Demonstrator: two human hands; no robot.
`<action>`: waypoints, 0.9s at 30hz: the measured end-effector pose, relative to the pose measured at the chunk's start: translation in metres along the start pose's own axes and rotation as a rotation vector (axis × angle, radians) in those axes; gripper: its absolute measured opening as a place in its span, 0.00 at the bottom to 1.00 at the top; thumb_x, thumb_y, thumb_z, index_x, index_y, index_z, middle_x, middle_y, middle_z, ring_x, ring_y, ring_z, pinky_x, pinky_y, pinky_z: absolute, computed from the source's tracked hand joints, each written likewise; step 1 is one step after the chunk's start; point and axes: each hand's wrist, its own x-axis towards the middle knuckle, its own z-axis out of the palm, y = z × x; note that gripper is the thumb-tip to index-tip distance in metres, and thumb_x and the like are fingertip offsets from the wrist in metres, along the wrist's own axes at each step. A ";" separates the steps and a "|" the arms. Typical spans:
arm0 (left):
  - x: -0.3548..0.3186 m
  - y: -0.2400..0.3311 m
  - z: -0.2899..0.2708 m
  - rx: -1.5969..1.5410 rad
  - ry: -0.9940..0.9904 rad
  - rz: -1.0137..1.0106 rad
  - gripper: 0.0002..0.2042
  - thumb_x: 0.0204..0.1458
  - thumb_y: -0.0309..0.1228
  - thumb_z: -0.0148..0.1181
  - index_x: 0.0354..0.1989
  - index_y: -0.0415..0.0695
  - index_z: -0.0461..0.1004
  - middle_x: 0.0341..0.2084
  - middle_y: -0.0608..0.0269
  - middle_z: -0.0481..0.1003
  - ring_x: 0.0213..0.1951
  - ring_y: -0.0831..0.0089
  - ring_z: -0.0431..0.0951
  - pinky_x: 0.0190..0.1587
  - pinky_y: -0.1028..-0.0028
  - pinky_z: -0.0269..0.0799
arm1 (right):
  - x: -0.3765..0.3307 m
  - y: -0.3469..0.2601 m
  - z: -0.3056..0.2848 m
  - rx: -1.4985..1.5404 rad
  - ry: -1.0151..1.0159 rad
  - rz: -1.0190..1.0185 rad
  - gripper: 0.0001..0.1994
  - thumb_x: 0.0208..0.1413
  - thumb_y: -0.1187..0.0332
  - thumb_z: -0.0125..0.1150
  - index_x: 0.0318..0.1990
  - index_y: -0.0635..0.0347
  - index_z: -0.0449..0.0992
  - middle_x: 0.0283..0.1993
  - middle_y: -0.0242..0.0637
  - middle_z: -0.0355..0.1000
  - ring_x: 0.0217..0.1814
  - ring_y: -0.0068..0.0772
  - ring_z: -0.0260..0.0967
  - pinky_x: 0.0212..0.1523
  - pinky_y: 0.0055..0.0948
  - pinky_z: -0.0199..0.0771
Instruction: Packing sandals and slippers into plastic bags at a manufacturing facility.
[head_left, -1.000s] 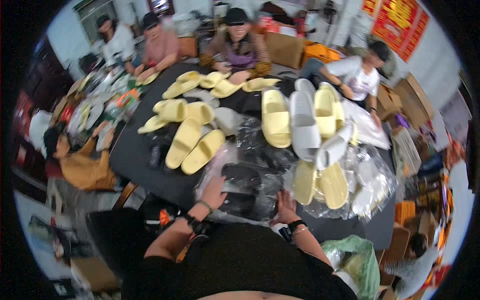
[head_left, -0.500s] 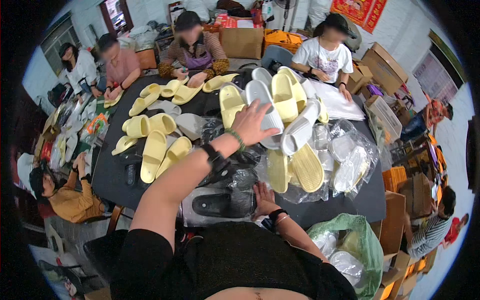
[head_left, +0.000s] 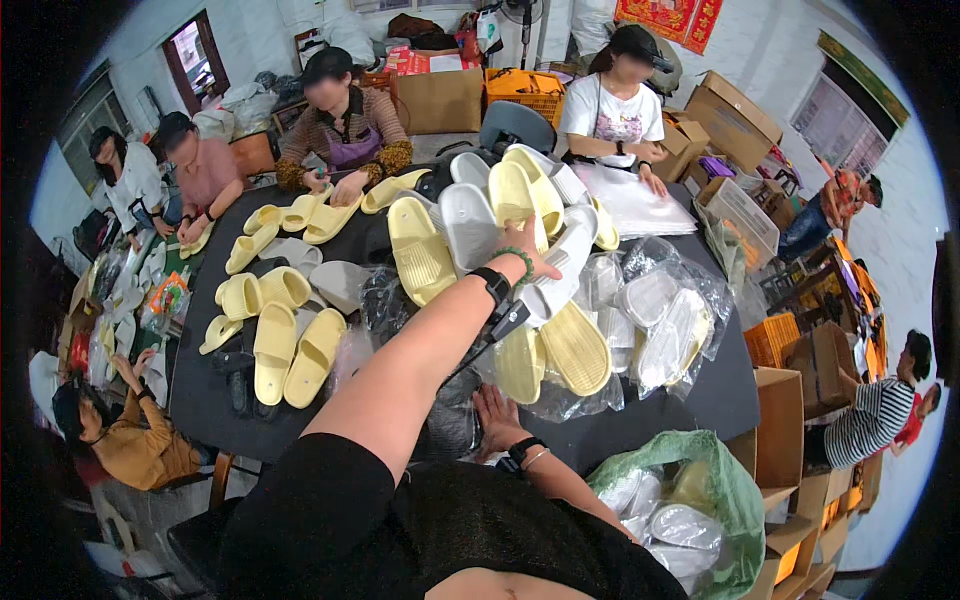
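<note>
My left hand reaches across the table into a pile of slide sandals. Its fingers lie against the near end of a yellow slide, thumb apart toward a light grey slide. The fingertips are partly hidden, so I cannot tell whether they grip. Another grey slide and a yellow slide stand just left of this hand. My right hand rests open, fingers spread, at the near table edge, touching black slides in clear plastic. My left forearm covers part of these.
Loose yellow slides lie on the left of the black table. Bagged slides lie on the right, and a green sack of bagged slides stands near right. Several people work around; one across stands by clear sheets.
My left hand has moved from hovering spread over the pile to touching the yellow slide. The view has shifted right. My right hand stays by the bagged black slides.
</note>
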 end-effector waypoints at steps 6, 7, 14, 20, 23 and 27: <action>-0.017 -0.002 0.008 -0.212 0.092 0.208 0.19 0.35 0.41 0.70 0.36 0.47 0.74 0.45 0.44 0.67 0.46 0.48 0.74 0.50 0.60 0.71 | -0.002 -0.001 -0.013 0.096 -0.083 0.041 0.78 0.15 0.46 0.82 0.72 0.59 0.29 0.76 0.53 0.23 0.78 0.57 0.18 0.69 0.65 0.31; -0.015 -0.011 0.022 -0.228 0.431 0.214 0.06 0.40 0.29 0.64 0.25 0.46 0.72 0.39 0.45 0.70 0.38 0.48 0.75 0.42 0.58 0.72 | 0.000 -0.004 -0.015 0.112 -0.096 0.037 0.77 0.15 0.47 0.82 0.72 0.59 0.29 0.76 0.53 0.23 0.78 0.57 0.18 0.69 0.65 0.32; -0.029 -0.088 -0.005 -0.403 0.566 0.260 0.06 0.37 0.21 0.62 0.19 0.44 0.70 0.29 0.50 0.71 0.33 0.51 0.74 0.38 0.59 0.71 | 0.004 -0.004 -0.013 0.101 -0.113 0.016 0.77 0.16 0.46 0.82 0.72 0.60 0.30 0.76 0.52 0.21 0.78 0.58 0.16 0.69 0.66 0.32; -0.102 -0.161 -0.078 -0.404 0.632 0.178 0.08 0.38 0.26 0.67 0.21 0.42 0.72 0.25 0.55 0.73 0.33 0.59 0.75 0.38 0.65 0.72 | 0.010 -0.009 -0.018 0.042 -0.174 0.118 0.76 0.18 0.47 0.81 0.72 0.60 0.29 0.77 0.50 0.20 0.79 0.53 0.13 0.69 0.65 0.29; -0.143 -0.204 -0.106 -0.639 0.608 0.054 0.11 0.41 0.31 0.71 0.27 0.41 0.73 0.25 0.64 0.74 0.31 0.76 0.74 0.34 0.74 0.72 | 0.009 -0.008 -0.015 0.038 -0.165 0.137 0.76 0.18 0.44 0.79 0.72 0.61 0.28 0.77 0.49 0.19 0.78 0.53 0.11 0.69 0.65 0.29; -0.204 -0.272 -0.140 -1.040 0.808 -0.220 0.09 0.42 0.27 0.69 0.29 0.40 0.74 0.24 0.65 0.73 0.28 0.74 0.74 0.32 0.73 0.72 | 0.007 0.001 -0.001 0.019 -0.126 0.068 0.78 0.18 0.45 0.81 0.72 0.60 0.25 0.77 0.49 0.18 0.78 0.57 0.10 0.69 0.65 0.29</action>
